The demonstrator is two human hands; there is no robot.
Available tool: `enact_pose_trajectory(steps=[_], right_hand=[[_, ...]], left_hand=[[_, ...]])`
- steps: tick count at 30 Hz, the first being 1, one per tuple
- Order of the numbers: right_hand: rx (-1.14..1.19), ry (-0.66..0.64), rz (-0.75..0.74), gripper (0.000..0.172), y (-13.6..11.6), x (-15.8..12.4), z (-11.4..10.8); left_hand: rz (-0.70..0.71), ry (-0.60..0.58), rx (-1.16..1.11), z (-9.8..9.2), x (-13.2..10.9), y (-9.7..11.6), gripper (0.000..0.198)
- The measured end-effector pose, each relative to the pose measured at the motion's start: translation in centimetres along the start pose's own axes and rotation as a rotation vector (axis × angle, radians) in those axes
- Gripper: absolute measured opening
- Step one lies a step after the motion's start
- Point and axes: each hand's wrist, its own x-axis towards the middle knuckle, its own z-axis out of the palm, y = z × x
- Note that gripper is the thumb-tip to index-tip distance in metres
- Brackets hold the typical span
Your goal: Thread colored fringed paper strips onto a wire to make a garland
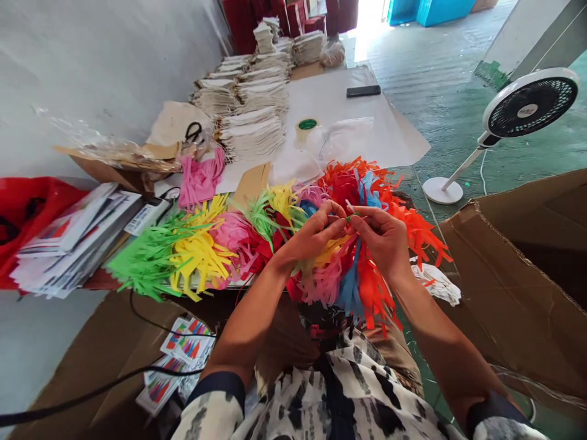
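My left hand (314,233) and my right hand (380,239) meet in front of my chest, their fingertips pinching a short thin green strand (351,217). Its ends are too small to make out clearly. Just beyond and below my hands lies a long garland of fringed tissue paper (202,256) in green, yellow, pink, red, blue and orange. Its strips hang over the table's near edge and close around both hands. A pink fringed bundle (200,178) lies farther back on the table, out of reach of my fingers.
Stacks of white folded bundles (252,110) line the wall beside scissors (193,132), a tape roll (306,131) and a black phone (363,91). Printed packets (59,238) sit at left. A cardboard box (513,256) stands at my right, beyond it a white fan (527,104).
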Motion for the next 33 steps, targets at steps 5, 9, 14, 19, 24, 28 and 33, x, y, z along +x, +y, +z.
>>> enact_pose_trajectory(steps=[5, 9, 14, 19, 24, 28, 33], right_hand=[[0.055, -0.070, 0.029, 0.028, 0.5, 0.0, -0.4], [0.052, -0.135, 0.019, 0.029, 0.5, -0.1, -0.7], [0.044, -0.137, -0.006, 0.028, 0.3, -0.1, -0.5], [0.040, -0.076, 0.011, 0.026, 0.0, -0.2, -0.3], [0.003, -0.053, 0.002, 0.025, -0.3, -0.3, -0.1], [0.002, -0.042, 0.008, 0.028, -0.4, -0.3, 0.0], [-0.021, -0.052, -0.020, 0.026, -0.5, -0.5, 0.0]], left_hand=[[-0.072, -0.053, -0.163, -0.4, -0.2, 0.6, 0.041], [-0.122, -0.095, -0.248, -0.5, -0.6, 1.0, 0.040], [-0.124, -0.104, -0.257, -0.4, -1.0, 1.1, 0.038], [0.069, 0.070, 0.014, -0.1, -1.0, 0.5, 0.039], [0.121, 0.139, 0.067, 0.2, -1.0, -0.1, 0.037], [0.100, 0.124, 0.021, 0.4, -1.1, -0.2, 0.038], [0.099, 0.113, 0.005, 0.4, -1.1, -0.2, 0.038]])
